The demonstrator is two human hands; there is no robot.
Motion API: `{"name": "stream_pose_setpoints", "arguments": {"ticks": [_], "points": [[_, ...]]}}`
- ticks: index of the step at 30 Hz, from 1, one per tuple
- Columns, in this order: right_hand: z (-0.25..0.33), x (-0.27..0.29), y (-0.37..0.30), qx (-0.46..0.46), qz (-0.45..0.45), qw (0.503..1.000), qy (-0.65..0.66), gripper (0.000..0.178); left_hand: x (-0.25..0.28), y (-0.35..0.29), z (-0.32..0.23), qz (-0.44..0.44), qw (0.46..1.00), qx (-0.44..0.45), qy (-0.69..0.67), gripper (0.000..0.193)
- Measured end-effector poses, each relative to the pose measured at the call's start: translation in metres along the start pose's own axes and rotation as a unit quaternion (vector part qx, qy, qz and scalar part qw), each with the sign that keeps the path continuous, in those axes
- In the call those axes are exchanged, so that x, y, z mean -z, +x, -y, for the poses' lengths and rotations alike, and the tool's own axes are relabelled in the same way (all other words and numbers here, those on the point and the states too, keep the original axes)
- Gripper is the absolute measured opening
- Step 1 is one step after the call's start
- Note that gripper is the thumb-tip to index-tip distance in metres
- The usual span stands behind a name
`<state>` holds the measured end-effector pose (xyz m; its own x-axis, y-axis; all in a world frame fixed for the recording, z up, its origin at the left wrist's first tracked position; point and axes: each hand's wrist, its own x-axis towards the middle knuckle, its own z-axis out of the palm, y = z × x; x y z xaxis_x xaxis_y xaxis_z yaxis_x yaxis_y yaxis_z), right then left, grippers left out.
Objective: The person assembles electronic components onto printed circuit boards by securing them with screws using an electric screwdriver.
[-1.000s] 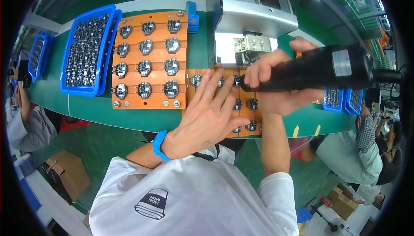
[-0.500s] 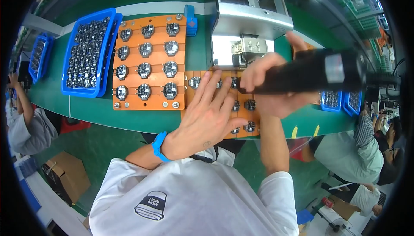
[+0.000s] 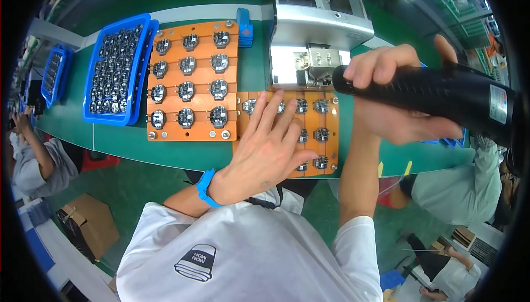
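Observation:
My left hand (image 3: 269,150), a blue band on its wrist, lies flat with fingers spread on the nearer orange fixture board (image 3: 333,148). It covers part of that board and some of the small round black-and-silver circuit parts (image 3: 321,134) seated there. My right hand (image 3: 395,100) is wrapped round a black electric screwdriver (image 3: 441,91), raised to the right of the board. The screwdriver's nose points left toward a metal screw feeder (image 3: 323,26); I cannot make out its bit. Left of my left hand is a larger orange board (image 3: 175,76) with rows of the same parts.
Blue trays (image 3: 113,70) full of such parts stand at the left, with another blue tray (image 3: 54,76) farther left. A blue tape dispenser (image 3: 244,29) sits behind the boards. Co-workers sit at both sides; a cardboard box (image 3: 91,222) is on the floor.
My right hand has lifted the screwdriver away from the nearer board and moved it right, uncovering parts at the board's right side. My left hand has stayed in place.

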<state>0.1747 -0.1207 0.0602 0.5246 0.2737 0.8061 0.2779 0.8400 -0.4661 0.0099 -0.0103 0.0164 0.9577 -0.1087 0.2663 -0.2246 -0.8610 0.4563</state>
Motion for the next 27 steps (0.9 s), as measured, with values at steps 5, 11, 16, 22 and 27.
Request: {"name": "stream_pose_setpoints", "arguments": {"ticks": [5,11,16,22,27], "points": [[-0.0028,-0.0026,-0.0019,-0.014,-0.002,1.0,0.003,0.105,0.0015,0.0001,-0.0013,0.006,1.0,0.009,0.004,0.053],[0.0004,-0.0039,-0.0045,-0.005,0.007,1.0,-0.007,0.106,0.0009,-0.0012,-0.0004,0.012,1.0,0.015,0.004,0.051],[-0.0001,-0.0046,-0.0044,-0.011,0.008,1.0,-0.005,0.106,0.0014,-0.0006,-0.0006,0.011,1.0,0.016,0.002,0.051],[-0.0004,-0.0069,-0.0076,-0.001,-0.009,1.0,0.002,0.106,0.0015,0.0002,-0.0016,0.004,1.0,0.015,-0.001,0.051],[0.0035,-0.0095,-0.0053,0.023,-0.027,0.999,-0.014,0.105,0.0006,0.0014,-0.0032,0.002,1.0,0.01,-0.006,0.05]]}}
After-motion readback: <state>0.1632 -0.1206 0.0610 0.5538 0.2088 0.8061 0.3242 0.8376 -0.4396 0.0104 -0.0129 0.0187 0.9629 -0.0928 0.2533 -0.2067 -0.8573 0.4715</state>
